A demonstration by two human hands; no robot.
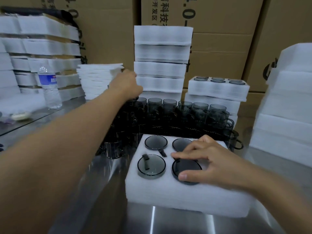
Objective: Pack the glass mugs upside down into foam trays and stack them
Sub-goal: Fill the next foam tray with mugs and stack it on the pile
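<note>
A white foam tray (168, 196) lies on the steel table in front of me, with smoky glass mugs set upside down in its holes. Three bases show at the back left (156, 142), front left (151, 166) and back middle (181, 144). My right hand (207, 161) rests on the tray, fingers spread, thumb and fingertips pressing the base of the front middle mug (187, 168). Behind the tray stands a crowd of loose mugs (185, 112). My left hand (129, 83) reaches to their back left corner, fingers curled down onto a mug (135, 99) mostly hidden under it.
A tall stack of foam trays (160, 65) rises behind the mugs, with a packed stack (217, 88) to its right. Foam sheets (99, 80), a water bottle (49, 86) and more foam (42, 48) stand left; foam blocks (290, 107) right. Cardboard boxes (219, 39) form the back wall.
</note>
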